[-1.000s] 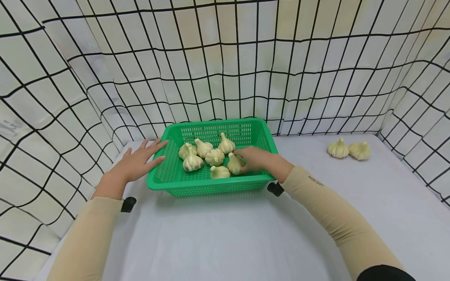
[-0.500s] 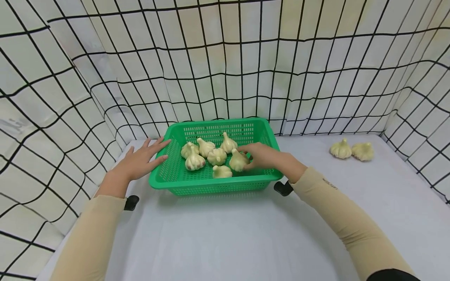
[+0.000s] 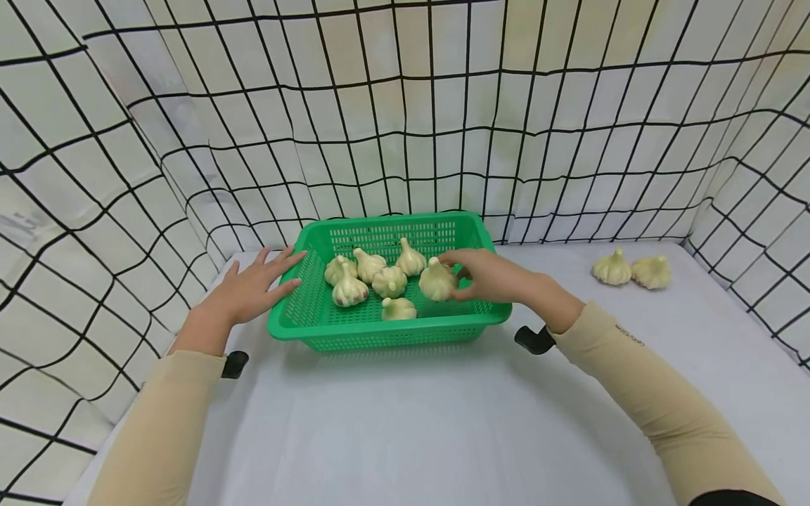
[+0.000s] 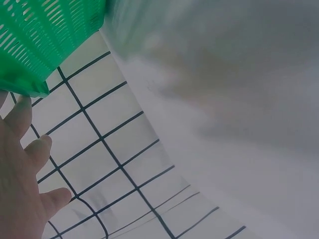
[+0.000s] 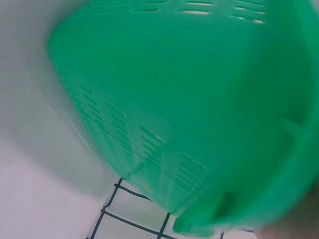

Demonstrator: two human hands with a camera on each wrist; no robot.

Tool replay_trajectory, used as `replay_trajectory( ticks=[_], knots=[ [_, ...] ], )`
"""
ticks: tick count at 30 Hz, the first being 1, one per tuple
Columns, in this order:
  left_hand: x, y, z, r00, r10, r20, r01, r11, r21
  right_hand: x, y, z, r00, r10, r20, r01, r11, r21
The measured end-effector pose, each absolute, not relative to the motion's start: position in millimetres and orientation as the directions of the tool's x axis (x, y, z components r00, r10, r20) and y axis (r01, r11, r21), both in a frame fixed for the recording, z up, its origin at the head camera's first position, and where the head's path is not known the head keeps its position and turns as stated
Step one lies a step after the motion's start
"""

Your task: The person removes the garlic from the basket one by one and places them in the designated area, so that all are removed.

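A green perforated basket stands on the white table with several garlic bulbs lying in it. My right hand pinches one garlic bulb between thumb and fingers, over the basket's right part. My left hand has its fingers spread, with the fingertips at the basket's left rim. In the left wrist view the fingers reach to the edge of the basket. The right wrist view is mostly filled by the basket's wall; the held bulb is hidden there.
Two more garlic bulbs sit side by side on the white table, to the right of the basket. Black netting over white panels rises behind the table and along both sides.
My right hand has lifted the garlic bulb off the basket floor and moved it up and to the right. The left hand stays at the left rim.
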State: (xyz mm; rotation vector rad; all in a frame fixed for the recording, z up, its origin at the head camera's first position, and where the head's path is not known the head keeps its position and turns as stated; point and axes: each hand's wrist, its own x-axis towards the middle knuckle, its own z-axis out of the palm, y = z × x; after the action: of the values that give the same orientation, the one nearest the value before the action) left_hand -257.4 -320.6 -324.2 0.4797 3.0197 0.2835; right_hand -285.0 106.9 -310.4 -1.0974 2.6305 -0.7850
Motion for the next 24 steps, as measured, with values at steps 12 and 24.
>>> replay_trajectory(
  ticks=[12, 24],
  knots=[
    [-259, -320, -326, -0.948, 0.317, -0.041, 0.304, 0.933, 0.192, -276, 129, -304, -0.737, -0.668, 0.104, -0.586, 0.555, -0.59],
    [-257, -323, -326, -0.95, 0.309, -0.041, 0.294, 0.932, 0.211, -273, 156, -304, -0.754, -0.638, 0.155, -0.579, 0.536, -0.614]
  ],
)
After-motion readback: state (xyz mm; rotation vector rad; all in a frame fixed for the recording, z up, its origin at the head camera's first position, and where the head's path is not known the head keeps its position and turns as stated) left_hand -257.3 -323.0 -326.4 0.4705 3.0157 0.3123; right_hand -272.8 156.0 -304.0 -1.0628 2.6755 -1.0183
